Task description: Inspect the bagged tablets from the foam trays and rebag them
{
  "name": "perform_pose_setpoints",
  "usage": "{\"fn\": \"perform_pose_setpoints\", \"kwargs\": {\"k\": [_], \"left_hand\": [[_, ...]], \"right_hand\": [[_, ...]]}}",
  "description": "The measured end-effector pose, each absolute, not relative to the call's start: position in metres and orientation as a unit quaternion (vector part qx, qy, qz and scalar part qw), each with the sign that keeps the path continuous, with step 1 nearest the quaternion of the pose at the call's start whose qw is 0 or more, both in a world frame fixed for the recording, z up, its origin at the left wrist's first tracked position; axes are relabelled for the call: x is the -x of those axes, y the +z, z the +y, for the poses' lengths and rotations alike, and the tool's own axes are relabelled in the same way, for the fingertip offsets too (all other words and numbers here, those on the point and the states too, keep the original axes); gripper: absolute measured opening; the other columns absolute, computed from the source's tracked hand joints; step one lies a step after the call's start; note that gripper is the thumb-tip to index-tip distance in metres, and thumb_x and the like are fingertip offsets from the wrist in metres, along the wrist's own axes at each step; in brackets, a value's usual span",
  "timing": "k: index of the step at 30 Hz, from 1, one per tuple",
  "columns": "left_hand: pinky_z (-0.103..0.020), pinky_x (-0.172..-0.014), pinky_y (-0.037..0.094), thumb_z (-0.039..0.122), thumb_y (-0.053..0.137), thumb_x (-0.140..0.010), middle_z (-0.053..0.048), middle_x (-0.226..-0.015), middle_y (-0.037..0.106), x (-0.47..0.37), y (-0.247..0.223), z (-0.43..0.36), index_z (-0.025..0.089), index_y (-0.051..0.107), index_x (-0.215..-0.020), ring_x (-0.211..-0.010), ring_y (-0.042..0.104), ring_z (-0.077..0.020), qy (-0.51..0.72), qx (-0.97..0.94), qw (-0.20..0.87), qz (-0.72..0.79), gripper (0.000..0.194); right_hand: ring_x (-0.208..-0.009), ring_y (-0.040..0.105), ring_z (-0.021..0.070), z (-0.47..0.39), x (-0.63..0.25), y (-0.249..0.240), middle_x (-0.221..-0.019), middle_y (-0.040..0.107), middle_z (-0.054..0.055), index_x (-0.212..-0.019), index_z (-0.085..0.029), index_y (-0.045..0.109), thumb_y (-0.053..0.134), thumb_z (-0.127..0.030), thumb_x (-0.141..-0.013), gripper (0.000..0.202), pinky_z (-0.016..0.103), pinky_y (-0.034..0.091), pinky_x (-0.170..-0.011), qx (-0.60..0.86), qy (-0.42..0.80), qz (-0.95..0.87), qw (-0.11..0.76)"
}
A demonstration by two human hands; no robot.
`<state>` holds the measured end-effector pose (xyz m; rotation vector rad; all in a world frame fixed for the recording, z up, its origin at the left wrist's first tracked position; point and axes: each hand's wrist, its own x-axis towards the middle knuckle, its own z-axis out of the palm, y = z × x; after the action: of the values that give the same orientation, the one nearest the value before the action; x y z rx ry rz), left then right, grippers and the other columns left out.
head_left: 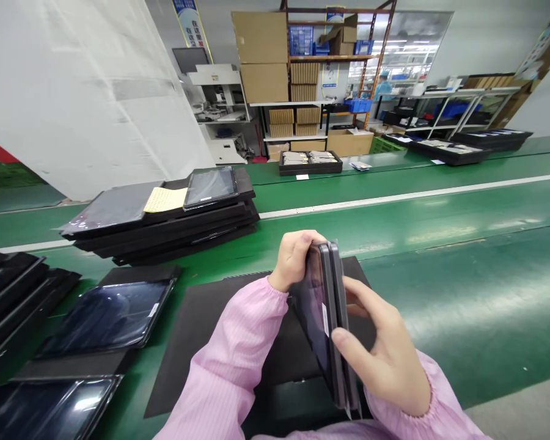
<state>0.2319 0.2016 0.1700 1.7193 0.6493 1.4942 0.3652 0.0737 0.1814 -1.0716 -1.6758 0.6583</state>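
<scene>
Two tablets [315, 305] stand on edge face to back between my hands, dark screen turned left, with a small white label on the front one. My left hand [297, 256] is closed round their far top corner. On the right side, my right hand [382, 342] grips the near edges, thumb on the front and fingers behind. Beneath them a black foam sheet [187, 342] lies on the green bench. To the left, wrapped tablets [114, 315] rest on black foam.
Stacked black foam trays [174, 235] at the back left carry a tablet [211, 186] and a yellow label sheet [165, 200]. More black trays [18, 305] are piled at the far left. Across the bench stands a tray of parts [310, 164], with shelving and cartons [261, 58] behind.
</scene>
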Motion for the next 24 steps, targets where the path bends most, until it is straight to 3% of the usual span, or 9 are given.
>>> {"fn": "perform_pose_setpoints", "kwargs": {"k": [5, 7, 10, 14, 24], "left_hand": [[-0.035, -0.063, 0.048, 0.070, 0.040, -0.090, -0.006, -0.061, 0.067, -0.228, 0.164, 0.194, 0.022, 0.066, -0.060, -0.057, 0.059, -0.0192, 0.610, -0.674, 0.330, 0.253, 0.063], [-0.034, -0.060, 0.047, 0.072, 0.043, -0.088, -0.005, -0.058, 0.065, -0.225, 0.165, 0.195, 0.022, 0.064, -0.056, -0.055, 0.058, -0.0190, 0.609, -0.667, 0.346, 0.255, 0.063], [-0.034, -0.057, 0.045, 0.075, 0.047, -0.083, -0.004, -0.051, 0.059, -0.222, 0.166, 0.202, 0.022, 0.060, -0.052, -0.052, 0.054, -0.0182, 0.621, -0.634, 0.370, 0.274, 0.063], [-0.033, -0.058, 0.043, 0.079, 0.047, -0.080, -0.001, -0.047, 0.051, -0.221, 0.162, 0.215, 0.022, 0.056, -0.048, -0.049, 0.046, -0.0157, 0.638, -0.591, 0.393, 0.299, 0.066], [-0.032, -0.056, 0.038, 0.076, 0.050, -0.080, 0.000, -0.048, 0.050, -0.224, 0.156, 0.228, 0.021, 0.051, -0.046, -0.049, 0.041, -0.0138, 0.636, -0.575, 0.425, 0.290, 0.064]], "right_hand": [[-0.105, 0.073, 0.0269, 0.072, -0.358, 0.182, -0.124, 0.072, 0.009, -0.140, -0.019, 0.054, 0.061, -0.026, -0.083, 0.059, 0.034, 0.063, -0.085, 0.430, 0.267, -0.717, 0.478], [-0.115, 0.069, 0.0290, 0.073, -0.357, 0.180, -0.131, 0.068, 0.010, -0.146, -0.017, 0.050, 0.060, -0.029, -0.086, 0.062, 0.037, 0.061, -0.092, 0.408, 0.268, -0.729, 0.480], [-0.130, 0.059, 0.0295, 0.076, -0.356, 0.174, -0.142, 0.060, 0.012, -0.148, -0.015, 0.048, 0.051, -0.035, -0.095, 0.056, 0.042, 0.053, -0.106, 0.379, 0.273, -0.738, 0.487], [-0.140, 0.049, 0.0256, 0.083, -0.350, 0.166, -0.148, 0.054, 0.010, -0.149, -0.017, 0.047, 0.035, -0.031, -0.103, 0.050, 0.046, 0.041, -0.117, 0.372, 0.295, -0.725, 0.499], [-0.137, 0.052, 0.0249, 0.088, -0.344, 0.159, -0.145, 0.058, 0.009, -0.146, -0.018, 0.052, 0.035, -0.027, -0.103, 0.046, 0.046, 0.041, -0.117, 0.391, 0.296, -0.693, 0.528]]}}
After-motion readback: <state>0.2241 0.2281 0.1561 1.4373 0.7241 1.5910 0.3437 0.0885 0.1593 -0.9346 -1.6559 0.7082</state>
